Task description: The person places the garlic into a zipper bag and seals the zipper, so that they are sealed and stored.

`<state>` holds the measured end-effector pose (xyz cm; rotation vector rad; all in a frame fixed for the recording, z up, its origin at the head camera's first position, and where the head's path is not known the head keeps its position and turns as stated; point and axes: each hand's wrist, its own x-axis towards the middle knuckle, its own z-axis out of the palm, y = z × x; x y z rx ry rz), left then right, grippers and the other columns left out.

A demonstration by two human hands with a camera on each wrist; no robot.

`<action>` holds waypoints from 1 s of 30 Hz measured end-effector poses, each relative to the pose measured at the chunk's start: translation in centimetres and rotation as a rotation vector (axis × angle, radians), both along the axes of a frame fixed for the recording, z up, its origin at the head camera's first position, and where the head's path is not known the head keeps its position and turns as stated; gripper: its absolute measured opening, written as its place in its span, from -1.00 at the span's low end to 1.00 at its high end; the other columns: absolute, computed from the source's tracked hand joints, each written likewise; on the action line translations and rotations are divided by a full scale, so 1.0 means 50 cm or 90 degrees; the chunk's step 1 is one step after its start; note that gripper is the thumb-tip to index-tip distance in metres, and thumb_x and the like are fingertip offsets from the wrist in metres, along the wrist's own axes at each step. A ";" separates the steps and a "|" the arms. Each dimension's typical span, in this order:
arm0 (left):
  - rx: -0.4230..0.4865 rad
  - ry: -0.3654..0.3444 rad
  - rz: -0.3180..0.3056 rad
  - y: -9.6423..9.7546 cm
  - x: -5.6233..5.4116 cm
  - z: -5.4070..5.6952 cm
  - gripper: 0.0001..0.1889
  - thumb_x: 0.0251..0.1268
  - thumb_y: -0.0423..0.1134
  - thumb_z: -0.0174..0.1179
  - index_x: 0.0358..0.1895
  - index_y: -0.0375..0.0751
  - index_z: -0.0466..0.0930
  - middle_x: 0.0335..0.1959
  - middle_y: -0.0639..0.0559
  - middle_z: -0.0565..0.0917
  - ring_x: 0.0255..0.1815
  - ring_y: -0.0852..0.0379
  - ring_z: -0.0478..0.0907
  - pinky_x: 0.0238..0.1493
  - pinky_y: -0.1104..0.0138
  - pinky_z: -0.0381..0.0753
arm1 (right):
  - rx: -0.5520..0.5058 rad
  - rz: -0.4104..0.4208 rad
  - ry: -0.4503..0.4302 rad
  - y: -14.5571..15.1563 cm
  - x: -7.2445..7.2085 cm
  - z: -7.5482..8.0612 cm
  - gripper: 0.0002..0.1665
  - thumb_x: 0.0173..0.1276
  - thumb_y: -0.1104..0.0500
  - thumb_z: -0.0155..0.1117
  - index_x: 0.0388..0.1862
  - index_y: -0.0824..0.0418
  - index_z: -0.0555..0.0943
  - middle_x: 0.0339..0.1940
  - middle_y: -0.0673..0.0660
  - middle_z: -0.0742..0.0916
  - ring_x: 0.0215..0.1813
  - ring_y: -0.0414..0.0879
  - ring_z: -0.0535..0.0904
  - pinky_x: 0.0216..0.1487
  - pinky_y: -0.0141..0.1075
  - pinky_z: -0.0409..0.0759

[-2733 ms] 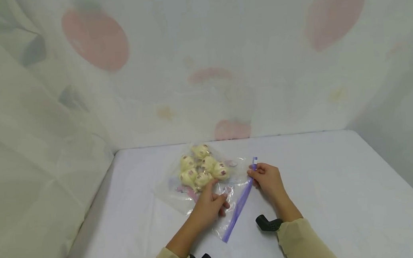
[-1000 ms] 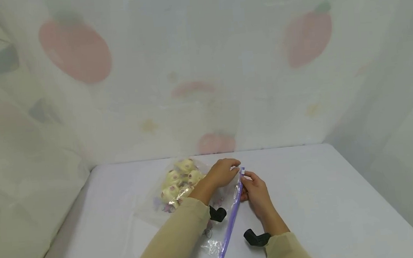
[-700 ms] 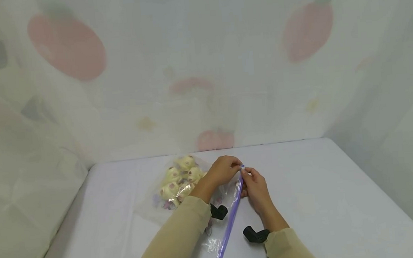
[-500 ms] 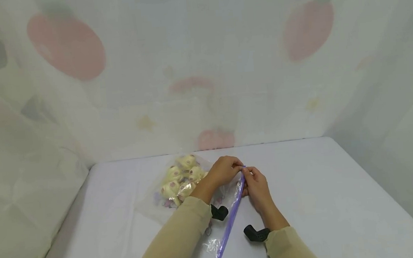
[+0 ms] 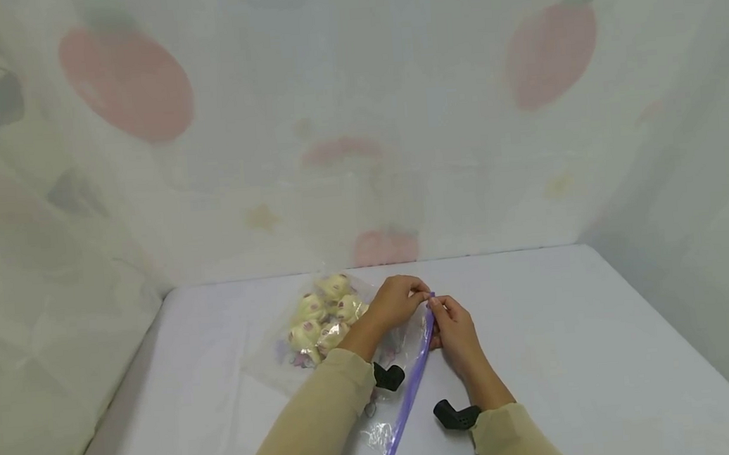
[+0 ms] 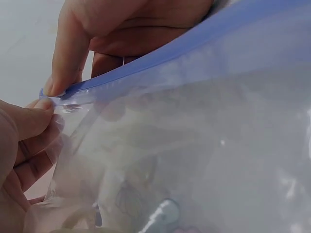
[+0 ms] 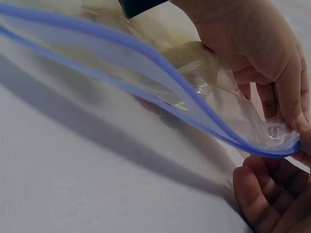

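Observation:
A clear zip bag (image 5: 379, 434) with a purple zip edge (image 5: 410, 390) lies on the white table. Inside it are several pale yellow rounded figures (image 5: 304, 335) with small dark marks. My left hand (image 5: 391, 302) pinches the bag's far corner at the zip's end. Right beside it, my right hand (image 5: 457, 332) pinches the zip itself, its thumb over a small white piece (image 6: 59, 95) seen in the left wrist view. From the right wrist, the two zip strips (image 7: 116, 39) stand apart along the mouth and meet at the pinched end. My left forearm crosses over the bag and hides part of it.
The white table (image 5: 602, 352) has its back edge against a pale curtain (image 5: 458, 108) printed with faint strawberries. Another curtain (image 5: 28, 314) hangs down the left side. A black wrist mount (image 5: 456, 415) juts from each sleeve.
My left hand has moved from the bag's middle to its far corner and now pinches it beside my right hand. Over the last half second both hands have stayed nearly still.

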<state>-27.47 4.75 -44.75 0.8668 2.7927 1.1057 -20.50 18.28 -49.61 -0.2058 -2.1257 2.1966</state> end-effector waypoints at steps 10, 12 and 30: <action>0.093 -0.018 0.103 -0.030 -0.022 0.011 -0.86 0.40 -0.19 0.22 -0.17 -0.11 0.75 -0.17 0.05 0.76 -0.02 0.05 0.62 0.02 0.15 0.58 | 0.056 0.020 0.007 -0.019 -0.002 -0.001 -0.66 0.53 0.04 0.12 -0.17 0.34 0.58 -0.67 0.04 0.56 -0.69 -0.13 0.47 -0.67 -0.33 0.54; 0.106 -0.018 0.127 -0.036 -0.029 0.009 -0.86 0.40 -0.19 0.21 -0.18 -0.11 0.75 -0.18 0.04 0.76 -0.05 0.05 0.62 0.00 0.15 0.58 | 0.065 0.025 0.009 -0.021 -0.001 0.001 -0.66 0.52 0.05 0.13 -0.19 0.35 0.59 -0.67 0.03 0.55 -0.68 -0.15 0.46 -0.67 -0.35 0.53; 0.205 -0.045 0.294 -0.073 -0.053 0.010 -0.85 0.36 -0.22 0.23 -0.15 -0.16 0.75 -0.28 -0.01 0.75 -0.23 0.07 0.62 -0.14 0.25 0.61 | 0.083 0.032 -0.004 -0.037 0.004 0.006 -0.71 0.44 0.14 0.22 -0.33 0.39 0.62 -0.64 0.02 0.56 -0.60 -0.18 0.45 -0.63 -0.39 0.49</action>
